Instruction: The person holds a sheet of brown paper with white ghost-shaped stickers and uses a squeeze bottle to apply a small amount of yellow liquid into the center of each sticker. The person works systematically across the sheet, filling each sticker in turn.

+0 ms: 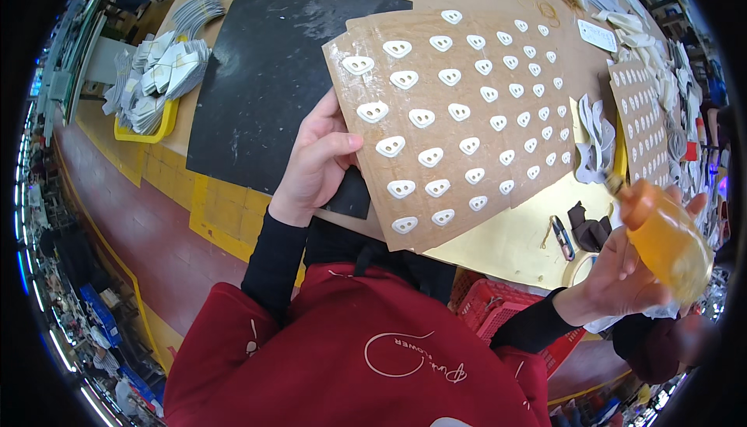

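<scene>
My left hand [317,154] grips the left edge of a brown cardboard sheet [405,139], thumb on top, and holds it tilted above the table. Rows of small white rounded-triangle pieces [421,119], each with two holes, lie across the sheet. At the right, my right hand [615,275] is closed around a clear squeeze bottle [671,244] of yellow-orange liquid. The bottle has an orange neck and a dark, blurred tip pointing up and left, apart from the sheet. Some of the right fingers are hidden behind the bottle.
A black mat [261,77] lies left of the sheet. Grey-white cut pieces fill a yellow tray [148,133] at the left. A utility knife [562,238] and dark cloth [589,228] lie at the right, near another board of white pieces [642,127]. A red basket [498,310] stands below.
</scene>
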`<state>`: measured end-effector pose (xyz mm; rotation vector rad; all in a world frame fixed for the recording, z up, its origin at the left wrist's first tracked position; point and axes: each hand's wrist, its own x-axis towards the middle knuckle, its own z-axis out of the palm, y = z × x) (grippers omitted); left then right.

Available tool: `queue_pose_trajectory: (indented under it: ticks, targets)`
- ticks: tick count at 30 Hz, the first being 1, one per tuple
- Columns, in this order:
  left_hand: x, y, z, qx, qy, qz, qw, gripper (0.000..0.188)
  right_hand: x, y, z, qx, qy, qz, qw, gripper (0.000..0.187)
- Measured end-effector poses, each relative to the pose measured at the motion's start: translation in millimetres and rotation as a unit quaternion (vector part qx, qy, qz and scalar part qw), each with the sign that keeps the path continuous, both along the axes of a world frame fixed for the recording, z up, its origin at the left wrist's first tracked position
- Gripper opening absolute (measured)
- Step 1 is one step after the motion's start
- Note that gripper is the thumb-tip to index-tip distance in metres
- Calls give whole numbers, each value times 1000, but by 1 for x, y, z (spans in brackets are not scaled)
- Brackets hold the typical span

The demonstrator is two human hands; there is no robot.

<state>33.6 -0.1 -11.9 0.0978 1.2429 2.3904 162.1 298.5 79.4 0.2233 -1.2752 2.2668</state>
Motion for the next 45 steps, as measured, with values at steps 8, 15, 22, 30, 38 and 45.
queue_pose_trajectory:
  ticks: [8, 15, 22, 30, 38, 45]
  targets:
    - [-5, 5, -4, 3, 5, 1, 1000, 62, 8, -16, -42, 239, -184, -219, 928, 88]
    - [-10, 8, -6, 9, 2, 5, 1000, 61, 5, -29, -50, 132, -214, -177, 952, 82]
    - [-10, 9, -5, 14, 8, 4, 1000, 60, -5, -54, -53, 47, -226, -104, 967, 66]
    - [-12, 12, 6, -4, 48, -8, 999, 58, -33, -85, -55, 5, -270, -7, 963, 49]
    - [-13, 13, 11, -18, 60, -9, 998, 60, -35, -85, -57, 97, -268, -15, 958, 48]
    - [-13, 14, 14, -21, 73, -13, 997, 61, -34, -86, -55, 105, -256, -22, 961, 47]
